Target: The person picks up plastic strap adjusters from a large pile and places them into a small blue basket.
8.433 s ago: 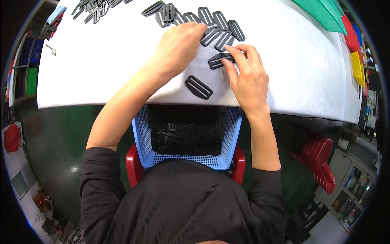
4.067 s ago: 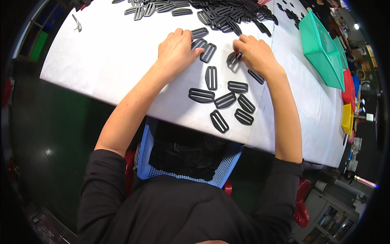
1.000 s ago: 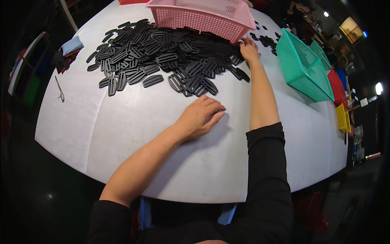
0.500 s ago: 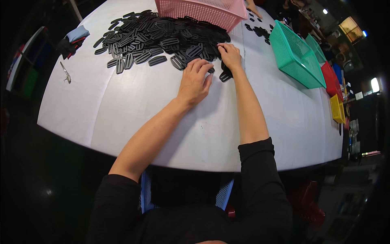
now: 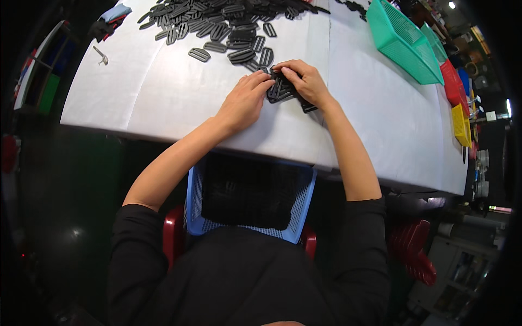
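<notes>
Black plastic slide buckles (image 5: 280, 93) lie bunched between my hands near the front of the white table (image 5: 179, 103). My right hand (image 5: 305, 82) curls over this bunch from the right, its fingers closed on several buckles, and more stick out beneath the palm. From the left, my left hand (image 5: 244, 100) reaches in with loosely bent fingers, their tips touching the bunch's edge; its thumb is mostly hidden. A loose trail of buckles (image 5: 241, 56) runs from my fingertips back to the large heap of the same buckles (image 5: 201, 13) at the far side.
A blue basket (image 5: 194, 225) with dark contents sits against my body, below the table's front edge. Green baskets (image 5: 405, 46), a red one (image 5: 454, 87) and a yellow one (image 5: 461, 126) stand along the right. Small scissors (image 5: 101, 55) and folded cloth (image 5: 111, 20) lie far left.
Both hands have come nearer to me, drawing a bunch of buckles off the heap. The view has tipped down, so the blue basket shows more and the pink basket is out of sight.
</notes>
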Available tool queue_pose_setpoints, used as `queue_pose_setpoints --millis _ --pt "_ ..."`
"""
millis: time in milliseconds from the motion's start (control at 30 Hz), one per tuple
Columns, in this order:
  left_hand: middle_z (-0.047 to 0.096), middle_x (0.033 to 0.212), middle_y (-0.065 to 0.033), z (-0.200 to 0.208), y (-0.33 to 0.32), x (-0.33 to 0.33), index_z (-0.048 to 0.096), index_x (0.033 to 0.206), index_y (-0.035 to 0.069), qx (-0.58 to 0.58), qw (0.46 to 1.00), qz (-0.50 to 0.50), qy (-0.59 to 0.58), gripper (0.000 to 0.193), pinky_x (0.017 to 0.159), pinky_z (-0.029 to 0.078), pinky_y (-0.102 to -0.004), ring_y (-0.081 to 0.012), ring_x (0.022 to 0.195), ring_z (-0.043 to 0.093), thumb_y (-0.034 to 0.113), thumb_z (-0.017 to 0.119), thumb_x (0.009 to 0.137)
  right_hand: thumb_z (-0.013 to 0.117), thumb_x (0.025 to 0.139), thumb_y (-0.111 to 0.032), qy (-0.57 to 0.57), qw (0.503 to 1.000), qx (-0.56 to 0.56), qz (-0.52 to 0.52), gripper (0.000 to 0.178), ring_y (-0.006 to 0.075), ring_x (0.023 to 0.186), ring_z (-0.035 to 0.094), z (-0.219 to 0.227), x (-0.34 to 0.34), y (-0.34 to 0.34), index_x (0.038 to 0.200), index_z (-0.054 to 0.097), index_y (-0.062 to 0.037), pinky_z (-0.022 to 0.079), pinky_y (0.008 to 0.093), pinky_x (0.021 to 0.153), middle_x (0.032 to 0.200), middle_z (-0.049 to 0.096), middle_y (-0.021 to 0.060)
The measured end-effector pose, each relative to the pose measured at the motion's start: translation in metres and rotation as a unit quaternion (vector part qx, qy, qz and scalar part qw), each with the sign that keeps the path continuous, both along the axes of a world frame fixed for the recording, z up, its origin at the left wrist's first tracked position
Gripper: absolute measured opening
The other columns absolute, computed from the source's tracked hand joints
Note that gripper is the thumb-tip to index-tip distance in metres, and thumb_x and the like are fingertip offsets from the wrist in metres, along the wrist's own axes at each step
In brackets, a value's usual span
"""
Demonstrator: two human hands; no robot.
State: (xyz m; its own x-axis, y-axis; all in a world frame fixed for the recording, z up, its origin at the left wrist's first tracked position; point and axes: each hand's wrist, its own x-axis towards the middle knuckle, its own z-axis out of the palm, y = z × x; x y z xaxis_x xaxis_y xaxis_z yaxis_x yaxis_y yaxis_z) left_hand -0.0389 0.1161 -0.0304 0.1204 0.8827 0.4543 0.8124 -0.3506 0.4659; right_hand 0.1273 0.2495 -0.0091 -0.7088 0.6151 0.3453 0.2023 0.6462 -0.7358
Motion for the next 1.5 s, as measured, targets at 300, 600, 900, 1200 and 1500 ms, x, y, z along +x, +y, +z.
queue_pose_setpoints --millis 300,600,900,1200,1500 --pt "0.059 0.118 -0.0136 0.027 -0.066 -0.005 0.062 0.116 0.003 -0.007 0.996 0.092 -0.002 0.031 0.095 0.044 -0.0399 -0.0299 0.110 0.055 0.005 0.062 0.085 0.070 0.080 -0.016 -0.046 0.985 0.148 -0.080 0.016 0.0246 0.097 0.059 0.028 0.029 -0.085 0.095 0.070 -0.0087 0.048 0.0362 0.085 0.101 0.064 0.0056" --pt "0.059 0.106 -0.0110 0.022 -0.058 0.007 0.062 0.112 0.004 -0.001 0.981 0.168 0.093 0.035 0.084 0.047 -0.0387 -0.0279 0.098 0.055 0.018 0.069 0.081 0.074 0.076 -0.024 -0.122 0.973 0.194 -0.029 0.039 0.0226 0.105 0.055 0.017 0.023 -0.118 0.112 0.065 -0.0118 0.044 0.0373 0.087 0.114 0.061 0.0020" --pt "0.063 0.096 -0.0093 0.027 -0.052 -0.010 0.063 0.109 0.003 0.022 0.982 0.116 0.145 0.026 0.075 0.051 -0.0352 -0.0244 0.089 0.059 0.010 0.064 0.084 0.067 0.080 -0.017 -0.105 0.931 0.346 -0.046 0.018 0.0175 0.087 0.058 0.000 0.006 -0.125 0.096 0.067 -0.0105 0.044 0.0321 0.074 0.092 0.064 0.0001" --pt "0.067 0.096 -0.0120 0.042 -0.064 -0.020 0.069 0.102 0.004 -0.053 0.993 0.103 -0.002 0.018 0.077 0.051 -0.0348 -0.0261 0.088 0.063 0.009 0.065 0.085 0.072 0.077 -0.020 -0.137 0.941 0.270 -0.150 0.021 0.0186 0.082 0.058 0.018 0.014 -0.117 0.096 0.068 -0.0108 0.044 0.0318 0.072 0.088 0.062 0.0006" --pt "0.062 0.107 -0.0099 0.024 0.003 -0.010 0.062 0.113 0.001 -0.007 0.979 0.046 0.196 0.031 0.083 0.050 -0.0355 -0.0254 0.103 0.056 0.009 0.062 0.084 0.062 0.081 -0.009 -0.180 0.911 0.341 -0.142 0.019 0.0184 0.077 0.058 0.017 0.025 -0.111 0.099 0.067 -0.0056 0.043 0.0316 0.071 0.082 0.062 0.0030"
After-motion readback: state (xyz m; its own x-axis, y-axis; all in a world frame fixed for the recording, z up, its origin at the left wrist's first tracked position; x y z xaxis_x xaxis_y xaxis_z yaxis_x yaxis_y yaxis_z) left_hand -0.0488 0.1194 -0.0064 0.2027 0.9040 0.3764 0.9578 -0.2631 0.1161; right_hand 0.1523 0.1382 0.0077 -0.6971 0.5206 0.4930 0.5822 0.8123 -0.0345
